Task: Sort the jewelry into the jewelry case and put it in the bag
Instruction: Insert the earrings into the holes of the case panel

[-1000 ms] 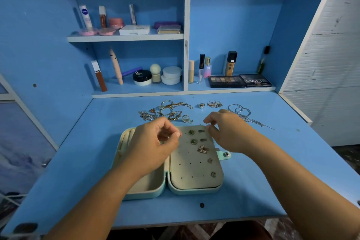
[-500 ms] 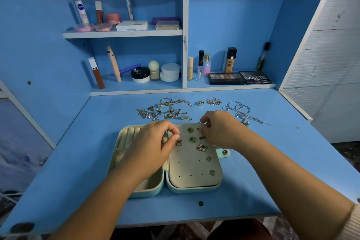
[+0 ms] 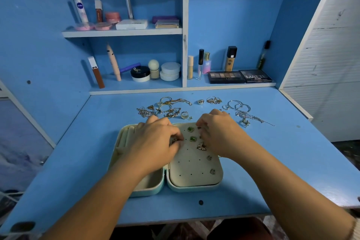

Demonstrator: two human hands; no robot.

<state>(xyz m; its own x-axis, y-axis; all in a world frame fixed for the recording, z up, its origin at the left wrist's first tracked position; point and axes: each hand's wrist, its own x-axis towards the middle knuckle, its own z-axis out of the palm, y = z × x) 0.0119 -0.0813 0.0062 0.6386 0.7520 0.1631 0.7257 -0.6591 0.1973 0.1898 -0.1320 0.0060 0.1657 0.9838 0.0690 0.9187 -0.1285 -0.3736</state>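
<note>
An open mint-green jewelry case (image 3: 175, 186) lies on the blue desk, its cream earring panel (image 3: 194, 167) on the right half. Green stud earrings (image 3: 191, 134), a butterfly earring (image 3: 201, 146) and small studs sit on the panel. My left hand (image 3: 155, 142) pinches a small earring against the panel's upper left. My right hand (image 3: 220, 134) has its fingers curled at the panel's top right edge; what they hold is hidden. Loose gold jewelry (image 3: 165, 108) and silver hoops with chains (image 3: 241, 110) lie behind the case. No bag is in view.
Shelves at the back hold cosmetics: eyeshadow palettes (image 3: 239, 77), bottles (image 3: 229, 58), jars (image 3: 169, 71), tubes (image 3: 80, 9). A vertical white divider (image 3: 185, 45) splits the shelves. The desk's front edge is near my arms, with a dark screw hole (image 3: 201, 202).
Both hands moved down onto the earring panel. My left hand brought a small earring to the panel's upper left; my right hand drew in to the panel's top right.
</note>
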